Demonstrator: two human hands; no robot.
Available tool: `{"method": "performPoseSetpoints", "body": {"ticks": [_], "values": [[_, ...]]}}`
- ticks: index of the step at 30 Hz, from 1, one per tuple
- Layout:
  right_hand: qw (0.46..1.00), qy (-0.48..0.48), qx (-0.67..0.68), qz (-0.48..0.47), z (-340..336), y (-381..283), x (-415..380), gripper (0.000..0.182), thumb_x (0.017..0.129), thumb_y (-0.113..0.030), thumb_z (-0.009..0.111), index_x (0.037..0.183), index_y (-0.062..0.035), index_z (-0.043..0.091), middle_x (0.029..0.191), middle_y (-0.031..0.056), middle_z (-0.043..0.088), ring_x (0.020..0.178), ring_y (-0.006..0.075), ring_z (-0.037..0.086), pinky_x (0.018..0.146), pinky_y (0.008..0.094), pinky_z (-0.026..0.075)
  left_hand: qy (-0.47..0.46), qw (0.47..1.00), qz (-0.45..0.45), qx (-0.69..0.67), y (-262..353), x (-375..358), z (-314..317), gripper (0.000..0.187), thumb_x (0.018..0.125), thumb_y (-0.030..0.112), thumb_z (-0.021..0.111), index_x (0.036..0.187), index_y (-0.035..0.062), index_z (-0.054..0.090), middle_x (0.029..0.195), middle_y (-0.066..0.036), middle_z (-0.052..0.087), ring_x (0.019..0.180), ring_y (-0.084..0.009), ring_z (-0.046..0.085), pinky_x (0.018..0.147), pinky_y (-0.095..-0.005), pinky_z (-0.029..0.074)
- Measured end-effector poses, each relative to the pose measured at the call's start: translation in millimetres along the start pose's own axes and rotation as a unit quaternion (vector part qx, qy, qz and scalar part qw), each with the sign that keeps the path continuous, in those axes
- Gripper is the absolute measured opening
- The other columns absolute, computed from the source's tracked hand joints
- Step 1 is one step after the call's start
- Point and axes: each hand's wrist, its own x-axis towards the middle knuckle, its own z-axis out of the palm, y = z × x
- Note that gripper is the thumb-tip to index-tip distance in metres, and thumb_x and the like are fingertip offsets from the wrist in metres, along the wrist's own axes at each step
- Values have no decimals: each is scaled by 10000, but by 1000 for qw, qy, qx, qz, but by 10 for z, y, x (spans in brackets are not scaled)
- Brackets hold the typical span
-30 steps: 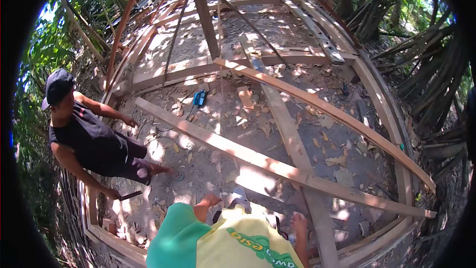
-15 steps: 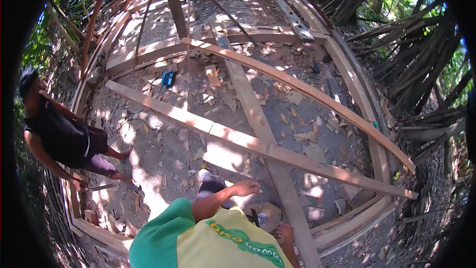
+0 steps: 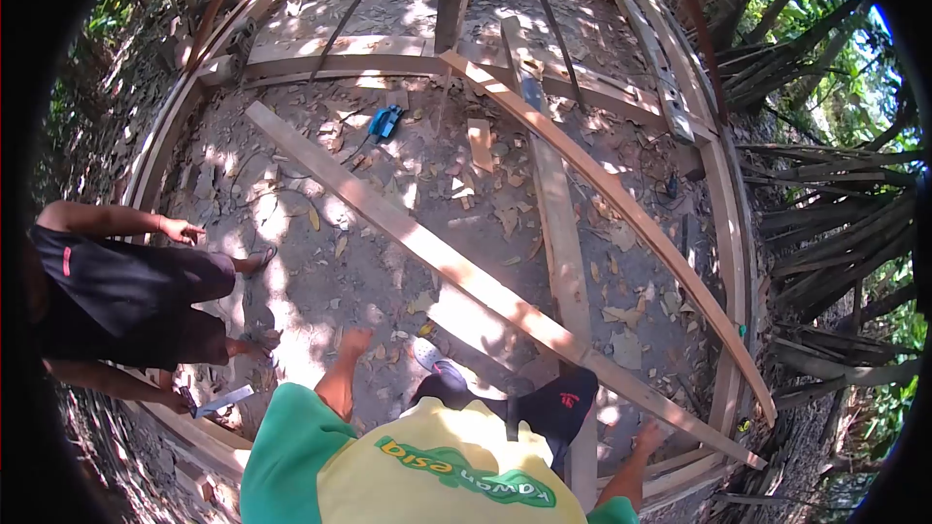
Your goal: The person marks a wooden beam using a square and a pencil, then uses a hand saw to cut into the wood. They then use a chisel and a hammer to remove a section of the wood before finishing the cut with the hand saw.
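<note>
My left hand is held out over the leaf-strewn ground, fingers loosely apart and nothing visible in it. My right hand hangs low on the right, close to the near end of a long wooden beam; its fingers are too small to read. That beam runs diagonally in front of me, crossing over a second plank. My dark-clad right knee is bent beside the beam. One shoe shows on the ground below my left hand.
A co-worker at the left holds a flat-bladed tool. Another timber slants across the right. A blue power tool and a wood offcut lie on the ground. A timber frame surrounds the area.
My view has turned left. My left hand has moved left, away from my body, and my right hand has swung outward. My right knee has risen into view. The co-worker appears nearer, one arm extended.
</note>
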Motion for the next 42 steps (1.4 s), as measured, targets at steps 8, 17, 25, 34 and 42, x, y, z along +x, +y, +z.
{"method": "performPoseSetpoints", "body": {"ticks": [8,17,25,34,42], "values": [[993,99,-8,59,-627,-1136,537,494,970,-446,522,1029,0,728,1015,254,717,938,463,684,822,549,530,1,915,-203,-349,354,-72,-678,466,921,462,666,1158,62,663,915,-86,685,725,-197,658,655,-408,520],[975,13,-173,-136,529,-3021,1921,397,967,-379,566,1000,-31,753,1041,159,745,939,370,725,775,483,579,-46,811,-345,-471,931,-479,207,417,928,437,673,1127,72,658,887,-53,656,783,-217,670,665,-415,523],[901,-165,108,-387,1913,-7061,2574,397,890,-350,637,1028,15,716,970,247,718,934,418,697,827,468,534,55,734,-348,-581,1927,526,333,349,908,331,728,1106,54,654,770,-38,620,563,-170,592,461,-332,458],[793,-196,43,-576,4990,-9802,2846,740,797,-488,754,1295,22,556,1241,253,622,1162,407,591,1003,486,472,167,802,-520,-244,3717,2218,-1111,695,873,532,649,1358,36,593,1359,-234,603,1287,-366,563,1093,-414,437],[811,-283,-77,-506,5057,-9761,3164,981,586,-544,893,1347,-68,498,1253,209,554,1158,427,554,967,536,479,148,763,-536,-331,4503,2389,-1093,447,937,384,694,1256,79,629,811,-91,677,578,-167,586,570,-338,493]]}}
